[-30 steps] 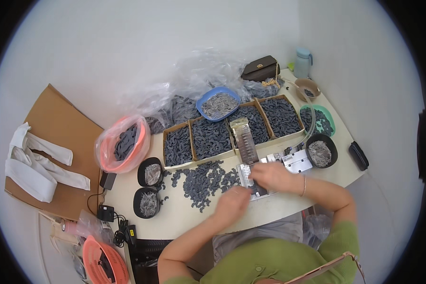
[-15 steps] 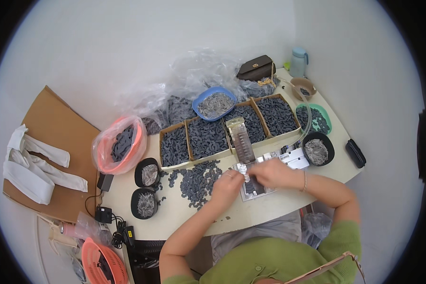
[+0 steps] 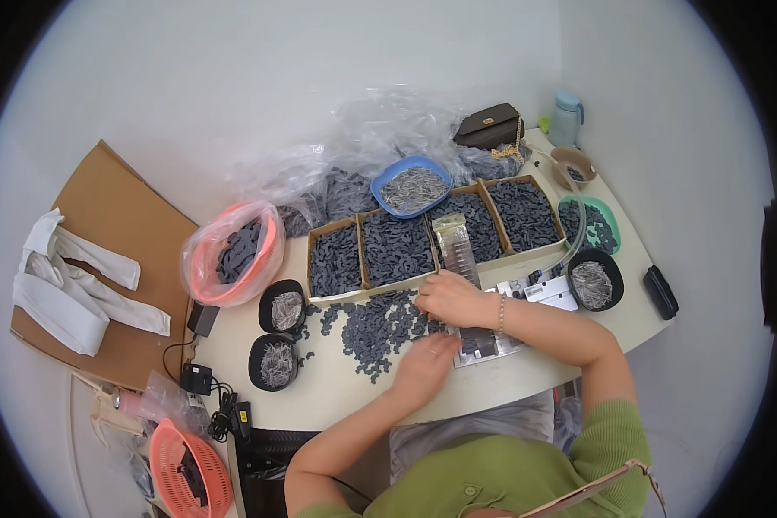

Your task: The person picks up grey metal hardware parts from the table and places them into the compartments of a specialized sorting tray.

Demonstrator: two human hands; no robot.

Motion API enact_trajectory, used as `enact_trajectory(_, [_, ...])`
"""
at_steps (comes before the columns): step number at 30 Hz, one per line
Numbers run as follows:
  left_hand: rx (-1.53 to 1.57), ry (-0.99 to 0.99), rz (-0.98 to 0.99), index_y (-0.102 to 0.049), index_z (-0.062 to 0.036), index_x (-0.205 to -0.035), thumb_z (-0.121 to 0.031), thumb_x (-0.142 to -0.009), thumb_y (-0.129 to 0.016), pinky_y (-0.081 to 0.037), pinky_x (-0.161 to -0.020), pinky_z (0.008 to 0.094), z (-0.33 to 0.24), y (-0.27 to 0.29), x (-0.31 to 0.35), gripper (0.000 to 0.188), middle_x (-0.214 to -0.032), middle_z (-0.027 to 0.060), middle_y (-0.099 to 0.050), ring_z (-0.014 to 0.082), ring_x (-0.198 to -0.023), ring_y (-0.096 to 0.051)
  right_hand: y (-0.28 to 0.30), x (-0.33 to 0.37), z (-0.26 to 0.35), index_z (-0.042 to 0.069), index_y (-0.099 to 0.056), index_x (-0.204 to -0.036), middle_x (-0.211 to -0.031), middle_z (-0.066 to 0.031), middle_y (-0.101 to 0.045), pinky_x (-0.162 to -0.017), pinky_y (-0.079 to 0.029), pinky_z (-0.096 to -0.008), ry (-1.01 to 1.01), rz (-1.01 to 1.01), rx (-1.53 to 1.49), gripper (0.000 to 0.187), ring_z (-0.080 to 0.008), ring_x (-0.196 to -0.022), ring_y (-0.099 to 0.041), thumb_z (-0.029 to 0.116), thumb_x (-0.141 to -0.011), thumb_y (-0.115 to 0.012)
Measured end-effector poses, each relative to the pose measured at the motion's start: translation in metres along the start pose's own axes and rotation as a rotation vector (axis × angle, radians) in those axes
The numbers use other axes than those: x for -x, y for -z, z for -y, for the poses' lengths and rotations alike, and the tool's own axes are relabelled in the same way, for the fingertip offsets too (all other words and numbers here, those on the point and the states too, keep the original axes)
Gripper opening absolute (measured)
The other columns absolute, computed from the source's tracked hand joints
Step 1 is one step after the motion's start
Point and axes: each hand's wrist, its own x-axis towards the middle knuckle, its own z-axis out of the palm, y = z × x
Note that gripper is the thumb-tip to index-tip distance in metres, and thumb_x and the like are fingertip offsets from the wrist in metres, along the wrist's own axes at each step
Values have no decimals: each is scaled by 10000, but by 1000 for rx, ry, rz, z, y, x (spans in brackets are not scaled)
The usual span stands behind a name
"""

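Note:
My right hand (image 3: pixel 459 299) reaches across the metal fixture (image 3: pixel 485 349) to its left side, by the edge of a loose pile of small dark grey pieces (image 3: pixel 375 335). Its fingers are curled downward, and whatever is between them is too small to make out. Just below, my left hand (image 3: pixel 426 369) is closed at the fixture's left edge, its fingertips partly hidden. Behind my right hand, a clear ridged plastic strip (image 3: pixel 455 242) slopes up from the fixture toward the boxes. White device blocks (image 3: pixel 551 292) adjoin the fixture on the right.
Cardboard compartments (image 3: pixel 337 295) of grey pieces line the back, with a blue tray (image 3: pixel 411 211) of metal pins on top. Black bowls of pins stand left (image 3: pixel 276 387) and right (image 3: pixel 620 283). A hose (image 3: pixel 581 216) curves past a green bowl (image 3: pixel 613 226). A pink basin (image 3: pixel 200 281) sits far left.
My right hand has moved left from the middle of the fixture to the pile's edge. My left hand has dropped slightly toward me. The whole view has shifted a little.

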Motion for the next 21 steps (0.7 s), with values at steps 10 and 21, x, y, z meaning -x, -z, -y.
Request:
enact_trajectory(10, [-270,166,185,-658,-41,-887,-20,-738,-662,-508,-649,351,50,13,-6,150,-812,69,-600,260,-759,-603,31,67,20,50,-596,-836,-833,-73,-590,-686,-505,-364,-176,-10,2,125,-253,-796,-593,133,-751,-635])
enact_trajectory(21, [98,203,-80,-631,-40,-877,25,-721,-643,-519,-672,371,24,-9,-43,169,-874,94,-617,294,-789,-625,19,83,31,26,-616,-873,-853,-75,-551,-667,-480,-325,-141,-136,-4,163,-234,-793,-543,139,-756,-629])
